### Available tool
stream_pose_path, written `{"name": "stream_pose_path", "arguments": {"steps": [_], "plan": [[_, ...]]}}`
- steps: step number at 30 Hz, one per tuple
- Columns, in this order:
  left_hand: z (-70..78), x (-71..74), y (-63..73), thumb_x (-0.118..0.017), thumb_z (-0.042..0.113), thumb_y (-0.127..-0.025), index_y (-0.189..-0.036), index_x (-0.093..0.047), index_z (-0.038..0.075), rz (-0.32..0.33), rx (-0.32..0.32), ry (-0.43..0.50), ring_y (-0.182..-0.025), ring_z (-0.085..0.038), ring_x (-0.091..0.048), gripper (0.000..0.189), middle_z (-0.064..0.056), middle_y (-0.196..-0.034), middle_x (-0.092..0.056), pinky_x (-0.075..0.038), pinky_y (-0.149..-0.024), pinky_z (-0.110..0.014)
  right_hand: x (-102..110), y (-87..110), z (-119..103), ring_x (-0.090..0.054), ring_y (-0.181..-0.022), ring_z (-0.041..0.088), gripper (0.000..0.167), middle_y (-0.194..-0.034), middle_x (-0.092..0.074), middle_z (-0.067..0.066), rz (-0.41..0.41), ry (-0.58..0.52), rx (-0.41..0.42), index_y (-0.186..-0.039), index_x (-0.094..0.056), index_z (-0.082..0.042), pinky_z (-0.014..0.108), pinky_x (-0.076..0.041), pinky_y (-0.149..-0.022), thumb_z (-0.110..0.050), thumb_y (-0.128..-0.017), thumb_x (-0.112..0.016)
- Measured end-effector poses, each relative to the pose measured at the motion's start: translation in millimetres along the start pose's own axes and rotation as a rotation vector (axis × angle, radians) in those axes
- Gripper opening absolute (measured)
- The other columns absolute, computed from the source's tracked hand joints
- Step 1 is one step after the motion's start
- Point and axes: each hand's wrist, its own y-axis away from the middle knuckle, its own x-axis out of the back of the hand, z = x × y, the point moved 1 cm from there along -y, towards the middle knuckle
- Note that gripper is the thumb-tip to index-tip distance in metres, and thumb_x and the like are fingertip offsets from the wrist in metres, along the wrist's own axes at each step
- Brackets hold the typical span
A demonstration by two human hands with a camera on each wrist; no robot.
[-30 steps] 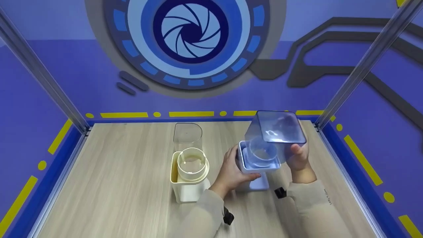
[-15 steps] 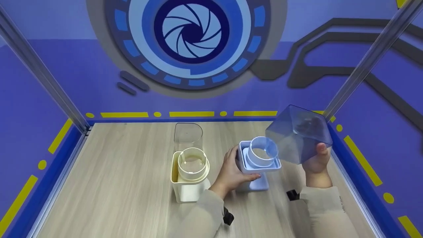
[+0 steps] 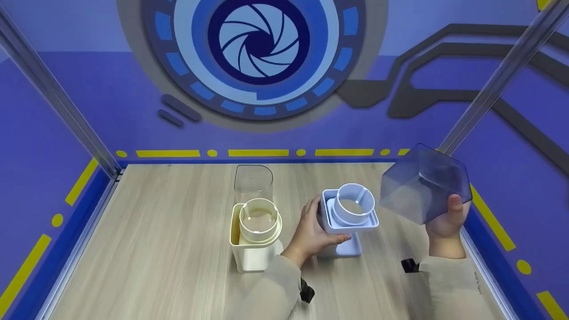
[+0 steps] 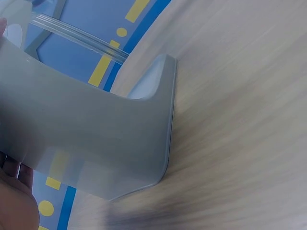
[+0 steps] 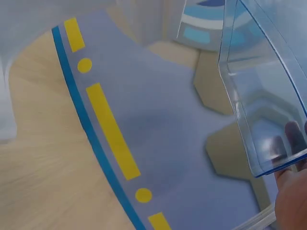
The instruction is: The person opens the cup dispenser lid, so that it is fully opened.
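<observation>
My left hand (image 3: 309,233) grips the light-blue dispenser stand (image 3: 331,222) by its upper part, thumb across the front. A round collar (image 3: 354,204) rises from the tray-like top of this stand. In the left wrist view the stand's side (image 4: 96,115) fills much of the picture, its flat foot on the table. To the right, my right hand (image 3: 446,226) holds a clear, smoky-blue box-shaped container (image 3: 422,182) up in the air, tilted, thumb on its near corner. The right wrist view shows the container (image 5: 266,86) with fingers (image 5: 293,136) seen through its wall.
A cream dispenser stand (image 3: 258,253) of the same shape stands left of my left hand. A clear part (image 3: 253,180) shows just behind it. The wooden table (image 3: 169,240) is bounded by blue panels and metal posts (image 3: 484,93).
My right hand has carried the clear container from over the blue stand away to the right, tilting it. My left hand stays in place on the stand.
</observation>
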Motion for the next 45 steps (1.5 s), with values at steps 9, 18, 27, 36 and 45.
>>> {"name": "stream_pose_path", "arguments": {"steps": [9, 18, 27, 36, 45], "plan": [[-1.8, 0.1, 1.4, -0.111, 0.041, -0.066, -0.172, -0.04, 0.02, -0.007, 0.018, 0.02, -0.155, -0.022, -0.048, 0.13, -0.001, -0.165, -0.053, -0.037, -0.138, -0.051, 27, 7.3, 16, -0.065, -0.118, 0.027, 0.062, -0.133, -0.071, 0.017, 0.167, 0.345, 0.031, -0.144, -0.059, 0.002, 0.033, -0.054, -0.105, -0.011, -0.086, -0.077], [-2.5, 1.1, 1.8, -0.111, 0.041, -0.066, -0.171, -0.042, 0.021, -0.007, 0.008, 0.005, -0.155, -0.021, -0.049, 0.127, -0.001, -0.164, -0.053, -0.038, -0.138, -0.051, 47, 17.3, 27, -0.052, -0.131, 0.019, 0.087, -0.143, -0.053, 0.004, 0.293, 0.615, -0.163, -0.16, -0.04, -0.007, 0.017, -0.051, -0.106, 0.0, -0.083, -0.081], [-3.9, 2.1, 1.4, -0.111, 0.042, -0.066, -0.17, -0.042, 0.02, -0.011, 0.014, -0.011, -0.154, -0.021, -0.049, 0.128, -0.002, -0.165, -0.053, -0.04, -0.138, -0.049, 67, 17.5, 47, -0.05, -0.137, 0.012, 0.109, -0.151, -0.046, -0.004, 0.196, 0.949, -0.413, -0.178, -0.023, -0.013, 0.014, -0.048, -0.113, 0.004, -0.09, -0.084], [-3.5, 2.0, 0.9, -0.111, 0.044, -0.065, -0.171, -0.041, 0.018, -0.015, 0.022, -0.033, -0.157, -0.024, -0.048, 0.13, -0.005, -0.167, -0.051, -0.04, -0.138, -0.049, 73, 9.3, 73, -0.036, -0.169, 0.039, 0.108, -0.176, -0.033, 0.028, 0.069, 1.076, -0.537, -0.174, -0.018, 0.003, 0.05, -0.03, -0.143, 0.001, -0.092, -0.089], [-5.0, 2.7, 0.0, -0.111, 0.045, -0.065, -0.171, -0.041, 0.019, -0.022, 0.029, -0.043, -0.158, -0.023, -0.047, 0.131, -0.005, -0.168, -0.05, -0.04, -0.138, -0.048, 78, 5.6, 103, -0.031, -0.172, 0.044, 0.115, -0.182, -0.024, 0.032, 0.036, 1.171, -0.6, -0.175, -0.011, 0.004, 0.052, -0.031, -0.142, -0.015, -0.095, -0.091]]}}
